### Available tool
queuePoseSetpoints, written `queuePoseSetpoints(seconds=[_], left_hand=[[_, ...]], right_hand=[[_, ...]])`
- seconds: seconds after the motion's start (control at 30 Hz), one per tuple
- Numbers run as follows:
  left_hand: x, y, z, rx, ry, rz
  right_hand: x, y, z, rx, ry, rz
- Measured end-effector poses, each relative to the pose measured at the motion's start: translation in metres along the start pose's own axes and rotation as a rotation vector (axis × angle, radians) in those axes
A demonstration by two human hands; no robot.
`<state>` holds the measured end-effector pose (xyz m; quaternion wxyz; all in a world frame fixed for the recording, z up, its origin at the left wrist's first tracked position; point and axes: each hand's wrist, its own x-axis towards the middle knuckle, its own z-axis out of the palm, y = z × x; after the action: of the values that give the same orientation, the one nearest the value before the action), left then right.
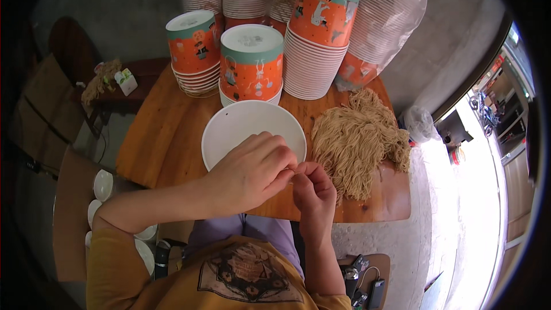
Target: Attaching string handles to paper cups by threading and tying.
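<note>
Both my hands meet just in front of a white bowl, over its near right rim. My left hand is closed, its thumb and fingers pinched together and its back toward me. Right against it, my right hand is pinched too. Between the fingertips only a tiny light-brown bit shows, too small to name. The bowl lies with its white inside facing up and has a small dark spot near its far left. To the right of my hands, a heap of tan string spreads over the wooden table.
Upside-down orange and teal paper tubs stand behind the bowl: a left stack, a middle stack and a tall right stack. Plastic-wrapped stacks rise behind. White bowls sit lower left. A small stool holds electronic devices.
</note>
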<state>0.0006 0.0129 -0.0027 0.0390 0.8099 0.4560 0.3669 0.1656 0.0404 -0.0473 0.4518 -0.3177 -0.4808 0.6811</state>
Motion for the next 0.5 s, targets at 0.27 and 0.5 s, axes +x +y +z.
queuePoseSetpoints(seconds=[0.27,0.5], left_hand=[[0.007,-0.002,-0.001,-0.269,-0.055,-0.296],[0.016,-0.005,-0.007,-0.584,-0.240,-0.652]], right_hand=[[0.001,-0.006,-0.002,-0.014,-0.011,0.010],[0.003,-0.006,-0.001,-0.051,0.044,-0.037]])
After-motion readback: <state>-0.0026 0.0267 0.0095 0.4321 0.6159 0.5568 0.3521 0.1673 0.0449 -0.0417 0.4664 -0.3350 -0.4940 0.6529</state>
